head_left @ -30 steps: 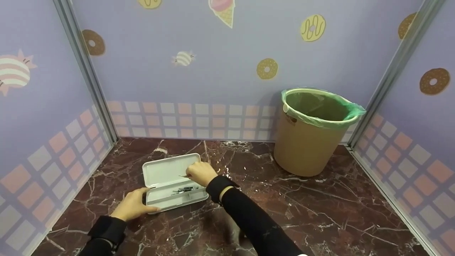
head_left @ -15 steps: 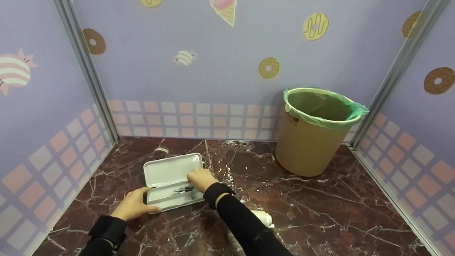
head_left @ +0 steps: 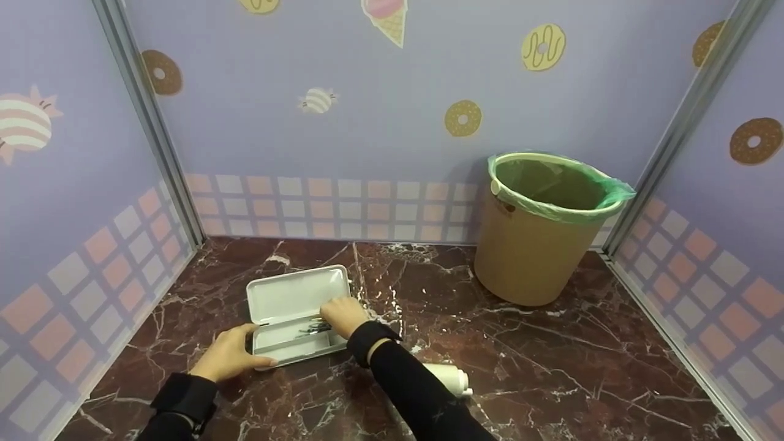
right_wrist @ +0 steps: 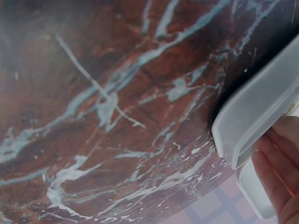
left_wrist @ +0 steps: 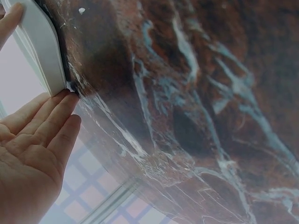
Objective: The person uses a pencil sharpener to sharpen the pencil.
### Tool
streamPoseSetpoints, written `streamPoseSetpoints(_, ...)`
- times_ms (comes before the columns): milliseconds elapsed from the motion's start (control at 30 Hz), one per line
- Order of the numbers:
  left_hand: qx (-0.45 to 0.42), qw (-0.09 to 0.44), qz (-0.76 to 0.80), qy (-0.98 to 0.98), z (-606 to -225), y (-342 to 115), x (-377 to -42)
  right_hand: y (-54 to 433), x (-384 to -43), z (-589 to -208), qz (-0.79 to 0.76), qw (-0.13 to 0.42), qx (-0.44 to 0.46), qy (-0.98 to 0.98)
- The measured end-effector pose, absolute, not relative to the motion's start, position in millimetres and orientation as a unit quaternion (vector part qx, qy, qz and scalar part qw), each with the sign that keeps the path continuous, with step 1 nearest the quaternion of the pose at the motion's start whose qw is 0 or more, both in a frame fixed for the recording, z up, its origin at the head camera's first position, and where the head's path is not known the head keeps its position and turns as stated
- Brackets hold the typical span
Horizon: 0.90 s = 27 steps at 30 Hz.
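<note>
An off-white pencil case (head_left: pixel 297 291) lies with its lid up on the dark red marbled table, in the head view. Several dark, thin, pen-like items (head_left: pixel 317 329) lie in its back compartment; their exact kind is too small to tell. My left hand (head_left: pixel 225 354) holds the case's left end, thumb at the front edge and fingers at the back; the left wrist view shows its fingertips against the case (left_wrist: pixel 44 51). My right hand (head_left: pixel 344 315) reaches down into the right end of the case. Its fingertips are mostly hidden, and a small yellowish thing shows beside them.
A white cylindrical container (head_left: pixel 450 378) lies on its side, partly behind my right forearm. Small pale scraps (head_left: pixel 392 300) are scattered behind the case. A tan bin (head_left: pixel 530 263) with a green liner stands at the back right. Patterned walls (head_left: pixel 392 135) enclose the table.
My right hand has lowered into the case with a thin item that stuck out from its fingers earlier. The forearm shifted left, uncovering the white container. My left hand stays put.
</note>
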<state>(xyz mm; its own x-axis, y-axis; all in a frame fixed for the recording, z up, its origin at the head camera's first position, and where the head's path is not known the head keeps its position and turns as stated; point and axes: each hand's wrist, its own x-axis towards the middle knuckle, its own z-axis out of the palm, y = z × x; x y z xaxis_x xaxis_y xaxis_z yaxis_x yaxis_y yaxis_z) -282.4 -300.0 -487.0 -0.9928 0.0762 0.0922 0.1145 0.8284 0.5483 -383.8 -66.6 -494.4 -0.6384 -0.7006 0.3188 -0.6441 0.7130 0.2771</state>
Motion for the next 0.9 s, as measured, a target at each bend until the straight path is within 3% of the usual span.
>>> streamPoseSetpoints(900,-0.058,0.034,-0.295,-0.953,-486.0,-300.7,-281.0,-65.2,-381.0,-487.4,-0.095,0.186,0.381,-0.901)
